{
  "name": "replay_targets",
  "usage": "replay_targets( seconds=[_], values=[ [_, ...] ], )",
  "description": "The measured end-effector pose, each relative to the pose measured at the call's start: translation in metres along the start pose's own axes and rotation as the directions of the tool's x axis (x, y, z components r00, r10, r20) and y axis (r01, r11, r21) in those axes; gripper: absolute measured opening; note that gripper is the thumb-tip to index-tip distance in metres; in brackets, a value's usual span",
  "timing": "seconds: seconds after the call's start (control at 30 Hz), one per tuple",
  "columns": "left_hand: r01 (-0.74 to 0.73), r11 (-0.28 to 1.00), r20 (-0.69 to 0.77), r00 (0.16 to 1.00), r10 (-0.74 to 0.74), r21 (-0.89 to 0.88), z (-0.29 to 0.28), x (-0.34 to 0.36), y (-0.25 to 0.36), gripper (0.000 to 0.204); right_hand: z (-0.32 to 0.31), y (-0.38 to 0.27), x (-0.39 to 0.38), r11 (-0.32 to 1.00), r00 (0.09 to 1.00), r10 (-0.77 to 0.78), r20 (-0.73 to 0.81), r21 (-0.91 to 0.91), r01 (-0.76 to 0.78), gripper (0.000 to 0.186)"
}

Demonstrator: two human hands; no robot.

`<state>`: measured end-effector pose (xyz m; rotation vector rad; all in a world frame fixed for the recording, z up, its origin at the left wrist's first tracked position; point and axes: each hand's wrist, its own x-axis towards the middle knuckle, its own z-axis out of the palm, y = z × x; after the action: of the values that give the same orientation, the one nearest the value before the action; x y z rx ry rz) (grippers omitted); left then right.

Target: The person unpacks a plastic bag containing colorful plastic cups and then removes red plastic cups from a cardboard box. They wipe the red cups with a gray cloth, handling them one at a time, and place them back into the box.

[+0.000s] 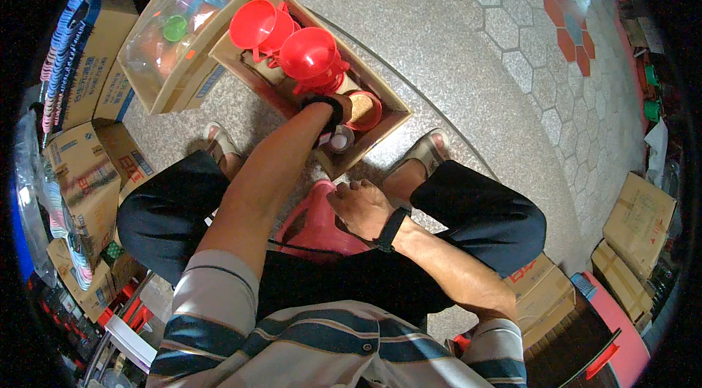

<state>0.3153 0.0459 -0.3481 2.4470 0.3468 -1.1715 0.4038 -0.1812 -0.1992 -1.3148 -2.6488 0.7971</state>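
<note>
My left hand [341, 104] reaches into an open cardboard box [391, 132] holding several red funnel-shaped items [307, 51], [252, 22]; its fingers are mostly hidden among them. Beside it lie a red-rimmed round piece [363, 110] with a tan middle and a small clear round object [340, 139]. My right hand [358, 201] hangs over a pink plastic stool-like object [314, 231] between my legs, with fingers loosely bent and apart and nothing visible in them.
A second carton [146, 84] with bagged colourful plastic items stands at upper left. Stacked cardboard boxes [80, 168] and bundled wares line the left. Cartons [636, 212] and a pink panel [625, 337] sit at the right. Patterned paving [504, 22] stretches toward the upper right.
</note>
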Motion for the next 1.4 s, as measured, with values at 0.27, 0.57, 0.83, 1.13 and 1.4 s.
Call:
replay_targets(
  seconds=[0.27, 0.57, 0.83, 1.13, 1.4],
  values=[
    [-0.104, 0.979, -0.072, 0.990, 0.117, 0.174, 0.009, 0.004, -0.001, 0.032, 0.006, 0.000, -0.001, 1.000, 1.000, -0.014, -0.004, -0.018, 0.014, 0.024],
    [0.085, 0.996, -0.177, 0.981, -0.081, 0.016, 0.007, -0.003, -0.003, 0.042, 0.007, 0.002, 0.003, 0.998, 0.998, -0.052, 0.024, 0.040, 0.051, 0.026],
    [0.225, 0.628, -0.133, 0.872, -0.471, -0.745, -0.021, -0.052, 0.009, 0.036, -0.009, 0.000, 0.005, 0.998, 0.998, 0.035, 0.051, -0.051, -0.032, 0.020],
    [0.248, 0.583, -0.158, 0.816, -0.556, -0.774, -0.036, -0.103, 0.023, 0.032, -0.017, 0.012, 0.016, 0.980, 0.944, 0.185, 0.274, 0.018, -0.197, 0.025],
    [0.073, 0.732, -0.454, 0.742, -0.493, -0.677, -0.047, -0.161, 0.029, 0.038, -0.060, 0.024, 0.007, 0.937, 0.951, 0.259, 0.167, 0.194, -0.290, 0.028]
  ],
)
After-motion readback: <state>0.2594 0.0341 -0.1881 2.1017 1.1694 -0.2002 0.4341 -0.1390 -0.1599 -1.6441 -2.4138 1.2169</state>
